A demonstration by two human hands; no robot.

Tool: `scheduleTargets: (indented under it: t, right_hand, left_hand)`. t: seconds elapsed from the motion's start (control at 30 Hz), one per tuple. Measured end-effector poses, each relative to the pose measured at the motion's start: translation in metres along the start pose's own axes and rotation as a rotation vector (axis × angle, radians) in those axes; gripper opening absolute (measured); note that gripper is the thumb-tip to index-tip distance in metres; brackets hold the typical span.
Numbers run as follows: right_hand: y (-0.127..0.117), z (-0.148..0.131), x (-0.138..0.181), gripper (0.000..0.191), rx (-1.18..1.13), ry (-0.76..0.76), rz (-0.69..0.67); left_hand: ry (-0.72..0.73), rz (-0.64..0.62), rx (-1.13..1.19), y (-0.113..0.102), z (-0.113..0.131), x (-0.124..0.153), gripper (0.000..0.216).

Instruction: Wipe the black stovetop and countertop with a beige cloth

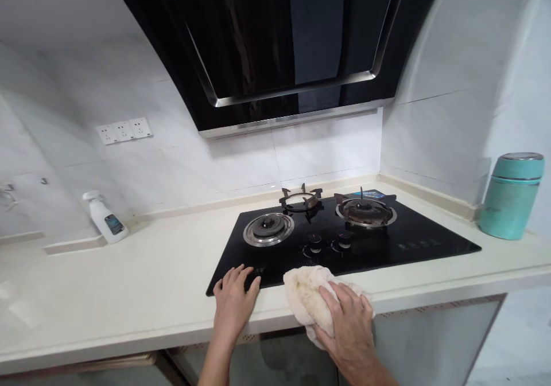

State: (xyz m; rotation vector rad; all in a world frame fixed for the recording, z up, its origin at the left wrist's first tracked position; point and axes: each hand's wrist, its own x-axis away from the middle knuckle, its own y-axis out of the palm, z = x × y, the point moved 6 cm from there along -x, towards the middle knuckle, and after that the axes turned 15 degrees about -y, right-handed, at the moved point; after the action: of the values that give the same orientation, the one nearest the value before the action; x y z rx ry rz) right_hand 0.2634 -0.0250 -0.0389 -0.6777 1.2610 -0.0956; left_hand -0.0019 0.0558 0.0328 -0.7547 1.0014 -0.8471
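My right hand (350,323) grips a whitish cloth (305,294) with yellow-brown stains, at the counter's front edge below the stove. The cloth's upper part touches the front of the black glass gas stove (284,265). On the stove's front left corner rests my left hand (236,294), fingers spread and nothing in it. The left burner (269,228) has no pan support over it. Its pan support (302,201) appears to lie behind it, near the wall. A pan support sits over the right burner (365,209). Two control knobs (315,244) stand between the burners.
A black range hood (297,47) hangs low over the stove. On the pale counter (150,277), a white spray bottle (105,218) leans at the left by the wall. A turquoise lidded container (511,197) stands at the right. Wall sockets (124,131) are at the upper left.
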Motion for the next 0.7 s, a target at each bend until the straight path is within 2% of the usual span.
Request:
scheduleTargets:
  t: [0.4, 0.7]
  right_hand:
    - [0.004, -0.013, -0.003, 0.06, -0.052, 0.021, -0.017]
    - [0.004, -0.038, -0.022, 0.067, -0.128, 0.045, -0.027]
  left_hand:
    - [0.006, 0.002, 0.016, 0.0, 0.001, 0.002, 0.037]
    - [-0.004, -0.023, 0.001, -0.001, 0.002, 0.002, 0.036]
